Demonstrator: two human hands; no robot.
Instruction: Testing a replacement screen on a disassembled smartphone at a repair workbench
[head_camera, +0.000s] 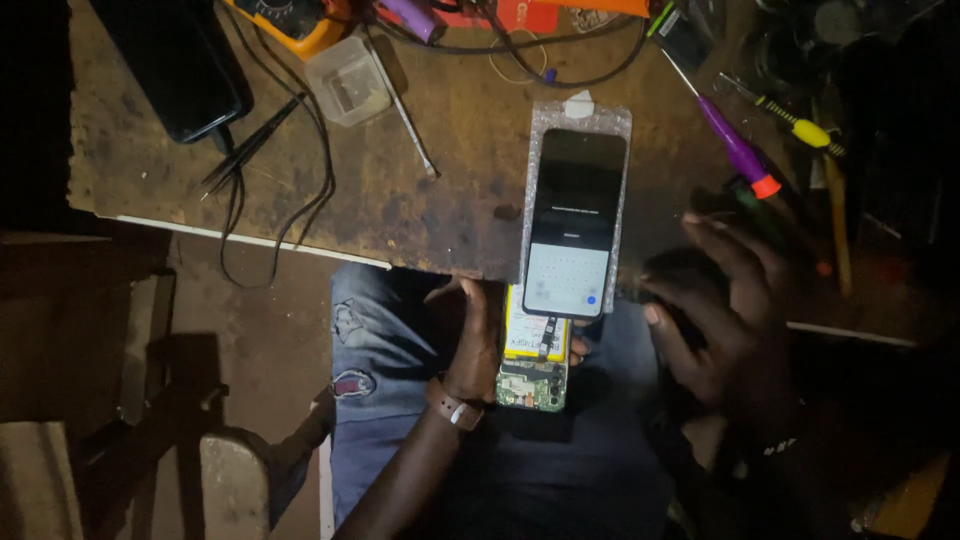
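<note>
So from my feed the left hand (470, 345) is clamped around the side of an opened phone body (533, 368), fingers wrapped on its left edge with a fingertip or two peeking out on the right side, holding it over the lap just off the near edge of the workbench (420, 200). You can see the yellow battery (530, 335) and the green circuit board (532, 385) at the near end of it. The display panel (573, 225) is lit up and still joined to the body by a flex, lying face up on a strip of bubble wrap (580, 115) on the bench, its near end hanging over the phone body, so it's touching or just above it, hard to call. The right hand (725, 320) is off to the right of the screen, fingers curled loosely and a bit apart, gripping nothing that I can make out, but it's really dark over there. Further back on the right there's a purple screwdriver (735, 148) with an orange collar and a yellow-handled one (800, 128). Far left side has a dark phone (175, 65), black tweezers (250, 145), a small clear plastic box (348, 82) and a bunch of black cable (300, 200) trailing off the bench edge
</note>
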